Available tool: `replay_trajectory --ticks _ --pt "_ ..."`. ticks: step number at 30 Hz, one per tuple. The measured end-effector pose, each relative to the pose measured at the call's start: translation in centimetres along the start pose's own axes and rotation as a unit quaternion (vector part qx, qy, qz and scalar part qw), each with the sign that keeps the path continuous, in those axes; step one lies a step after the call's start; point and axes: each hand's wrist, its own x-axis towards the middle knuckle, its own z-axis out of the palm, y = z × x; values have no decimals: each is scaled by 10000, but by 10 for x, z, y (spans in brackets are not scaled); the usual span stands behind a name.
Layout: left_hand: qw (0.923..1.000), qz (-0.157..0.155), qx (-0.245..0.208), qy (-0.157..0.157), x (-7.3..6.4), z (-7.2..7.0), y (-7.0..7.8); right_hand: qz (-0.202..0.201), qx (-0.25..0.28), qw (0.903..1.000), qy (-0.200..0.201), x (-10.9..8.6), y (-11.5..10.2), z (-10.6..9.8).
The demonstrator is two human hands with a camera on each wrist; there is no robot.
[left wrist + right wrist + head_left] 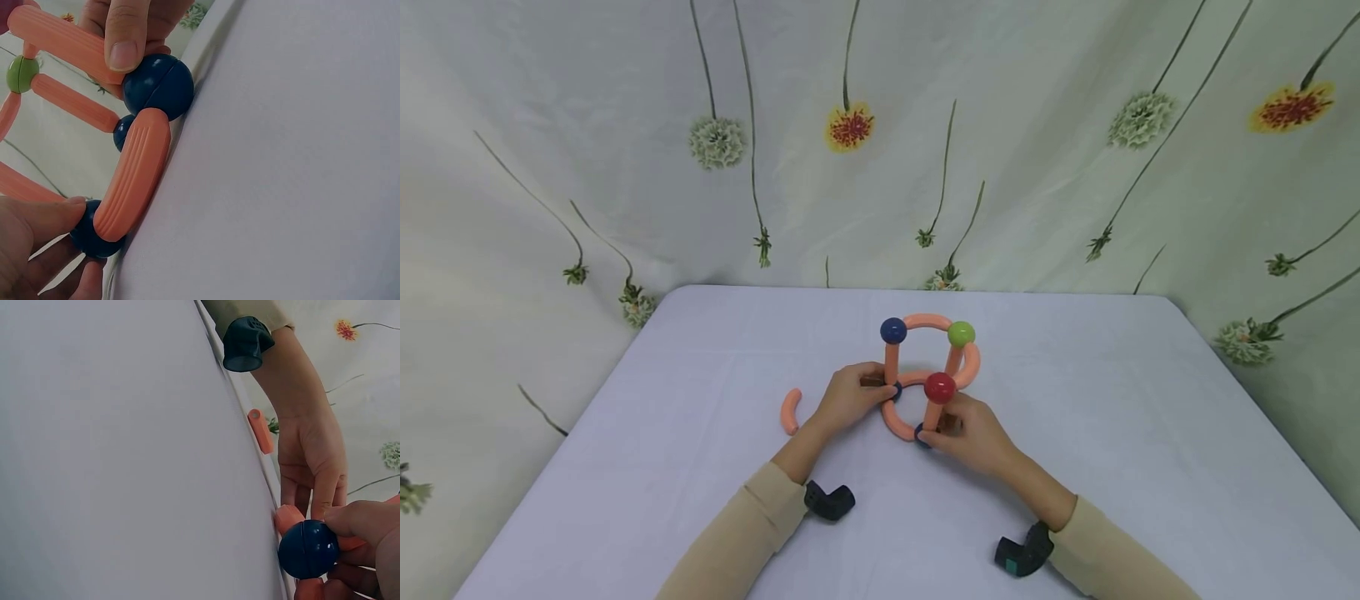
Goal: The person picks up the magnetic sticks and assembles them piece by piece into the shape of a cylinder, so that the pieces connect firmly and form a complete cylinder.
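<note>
A toy frame of orange building rods and coloured balls stands on the table. Curved rods (897, 423) form its base ring, and upright rods carry a blue ball (893, 331), a green ball (961, 334) and a red ball (940, 387). At the ring's left side, my left hand (850, 398) pinches a lower blue ball (95, 240) between thumb and fingers. My right hand (973, 433) grips the foot of the upright rod (69, 44) under the red ball, just above the front blue ball (309, 549). Its fingers are partly hidden behind the rod.
A loose curved orange rod (790, 411) lies on the white table (700, 367), left of the frame. Black wrist devices (830, 502) sit at both cuffs. A flower-patterned cloth (1030, 167) hangs behind the table.
</note>
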Motion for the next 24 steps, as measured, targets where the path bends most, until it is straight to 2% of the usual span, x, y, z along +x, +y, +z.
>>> replay_trajectory --ticks 17,24 --pt "9998 67 108 -122 2 1 -2 -69 515 9985 173 -2 10 6" --pt "9984 209 494 -166 -5 -4 -1 -110 629 9978 157 -3 10 7"
